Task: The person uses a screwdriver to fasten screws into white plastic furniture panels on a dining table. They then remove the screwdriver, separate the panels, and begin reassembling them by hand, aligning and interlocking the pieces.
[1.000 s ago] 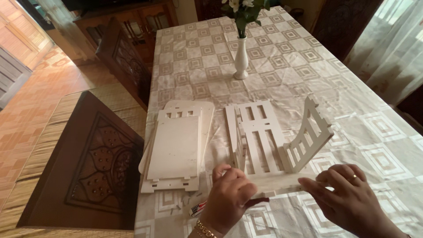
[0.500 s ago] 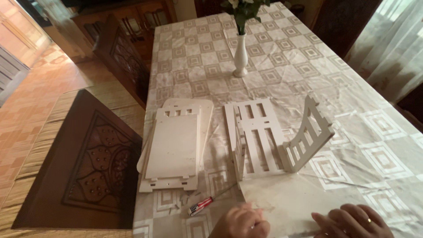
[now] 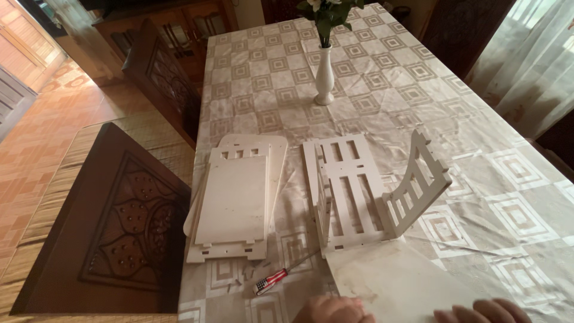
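My left hand (image 3: 330,310) and my right hand (image 3: 484,312) show only as knuckles at the bottom edge, both resting on a flat white board (image 3: 397,280) that lies on the table; their grip is hidden. Just beyond the board stands a partly assembled white slatted rack (image 3: 353,191) with an upright side piece (image 3: 418,185). A stack of flat white panels (image 3: 234,200) lies to the left. A small screwdriver with a striped red and white handle (image 3: 272,280) lies near my left hand, beside a few small screws.
The table wears a patterned cloth (image 3: 382,78). A white vase with flowers (image 3: 324,75) stands at the middle far side. A dark carved wooden chair (image 3: 113,227) is at the left, another chair (image 3: 161,78) farther back. Curtains hang at the right.
Both hands have drawn back toward me and down out of view. The flat white board now lies uncovered in front of the rack. The camera has tilted slightly.
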